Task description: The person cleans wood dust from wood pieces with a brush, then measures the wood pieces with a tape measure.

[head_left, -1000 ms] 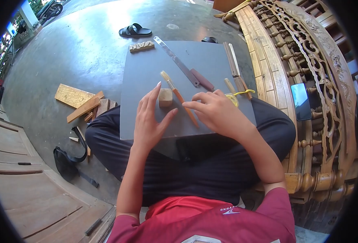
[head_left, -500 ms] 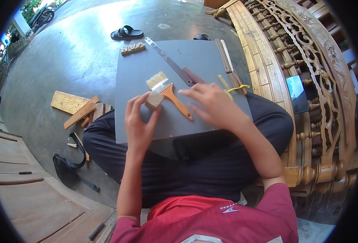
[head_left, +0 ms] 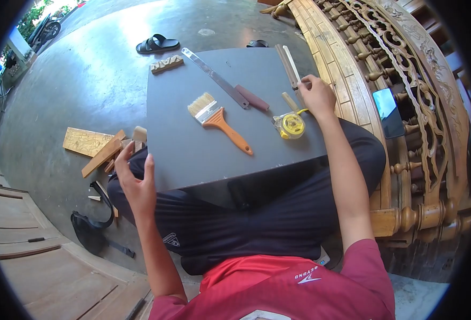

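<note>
My left hand (head_left: 137,184) is off the left edge of the grey board (head_left: 193,165), its thumb and fingers apart. Just beyond its fingertips a small pale wood block (head_left: 139,134) rests by the scrap pile. At the board's right side my right hand (head_left: 318,97) pinches the near end of a thin wooden strip (head_left: 292,65) with a pale edge. Close by lie a yellow tape measure (head_left: 292,126) in a clear case and a short wooden stick (head_left: 289,101). An orange-handled paintbrush (head_left: 225,130) lies mid-board, bristles pointing away.
A long metal blade (head_left: 214,77) and a dark red handle-like piece (head_left: 252,98) lie across the board. A notched wood piece (head_left: 167,64) sits at its far left corner. Wood scraps (head_left: 89,141) and a black bag (head_left: 89,232) are on the floor; a carved wooden bench (head_left: 347,90) stands right.
My left hand has carried the wood block from over the board to the scrap pile and let go. My right hand has moved right and away, onto the wooden strip, uncovering the tape measure.
</note>
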### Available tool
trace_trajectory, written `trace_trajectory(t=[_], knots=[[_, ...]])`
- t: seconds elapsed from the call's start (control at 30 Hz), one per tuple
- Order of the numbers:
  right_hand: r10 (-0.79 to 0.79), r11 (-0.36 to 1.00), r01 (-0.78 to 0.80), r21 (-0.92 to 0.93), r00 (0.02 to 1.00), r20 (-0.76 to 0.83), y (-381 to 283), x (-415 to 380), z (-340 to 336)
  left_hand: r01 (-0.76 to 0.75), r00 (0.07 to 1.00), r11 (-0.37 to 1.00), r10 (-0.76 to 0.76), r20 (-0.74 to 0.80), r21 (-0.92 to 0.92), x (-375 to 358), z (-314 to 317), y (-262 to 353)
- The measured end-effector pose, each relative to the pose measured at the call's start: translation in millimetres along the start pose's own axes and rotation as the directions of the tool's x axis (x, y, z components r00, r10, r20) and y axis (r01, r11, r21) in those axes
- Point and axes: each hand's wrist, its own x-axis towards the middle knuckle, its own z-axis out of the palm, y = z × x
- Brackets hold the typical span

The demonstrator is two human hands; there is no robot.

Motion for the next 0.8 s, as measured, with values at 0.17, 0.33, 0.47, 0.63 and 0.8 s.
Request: trace_trajectory(t=[0.17, 0.33, 0.47, 0.63, 0.8], knots=[[-0.130, 0.991, 0.129, -0.019, 0.983, -0.127, -1.1, -3.7, 16.9, -0.024, 0.996, 0.999, 0.027, 0.081, -0.045, -1.8, 22.9, 29.7], [-0.091, 0.991, 0.080, -0.107, 0.991, -0.097, -5.3, -2.9, 16.9, -0.164, 0.983, 0.986, 0.166, 0.082, -0.031, -1.3, 32.0, 45.4], [-0.034, 0.991, 0.027, -0.134, 0.998, -0.048, -14.4, -8.1, 8.7, -0.177, 0.976, 0.979, 0.188, 0.114, -0.100, -2.4, 36.5, 63.9], [-0.024, 1.000, 0.024, -0.005, 0.997, -0.067, -28.4, -11.6, -6.8, -0.203, 0.963, 0.969, 0.224, 0.150, -0.144, -3.0, 44.2, 75.6], [-0.031, 0.957, 0.034, 0.288, 0.999, -0.016, -38.5, -14.6, -18.7, -0.192, 0.958, 0.966, 0.222, 0.179, -0.173, -5.1, 50.7, 76.4]])
